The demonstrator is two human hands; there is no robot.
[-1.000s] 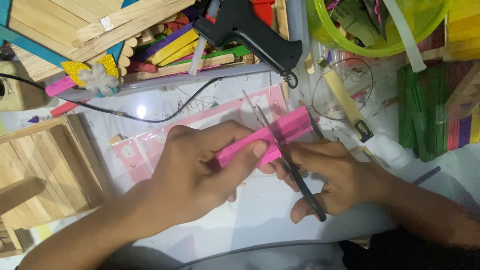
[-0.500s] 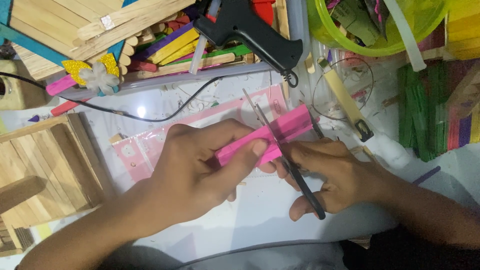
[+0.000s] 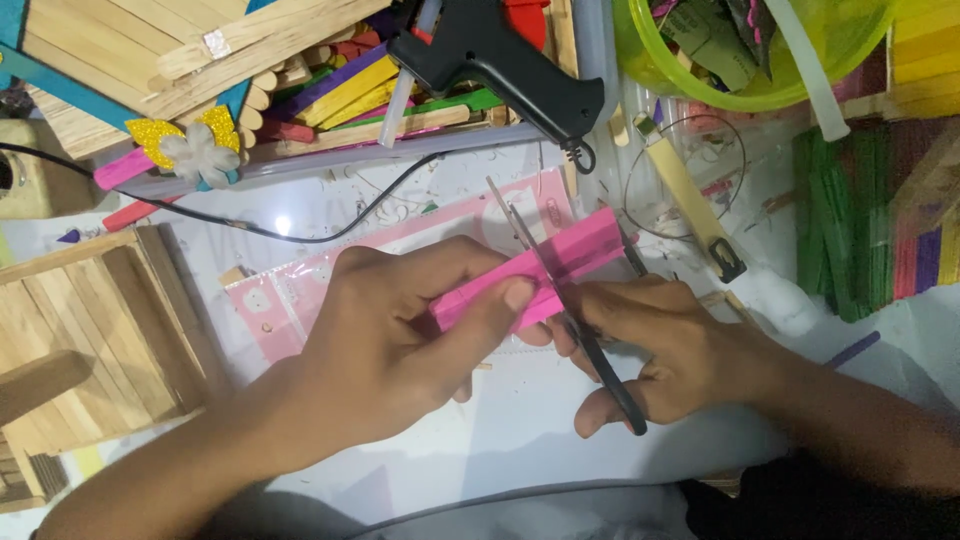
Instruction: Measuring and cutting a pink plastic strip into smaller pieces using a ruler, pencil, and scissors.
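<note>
Near the middle of the white tabletop [image 3: 400,200], the left hand [image 3: 400,340] is closed around a bundle of pink sticks [image 3: 540,275], with the thumb pressed on its front face. The bundle sticks out to the right from this hand, slightly raised toward the far edge. The right hand [image 3: 670,350] holds black-handled scissors [image 3: 570,310], its fingers curled around the handles; the blades cross over the bundle just beside the left thumb. A black glue gun [image 3: 500,60] lies further back, near the far edge.
</note>
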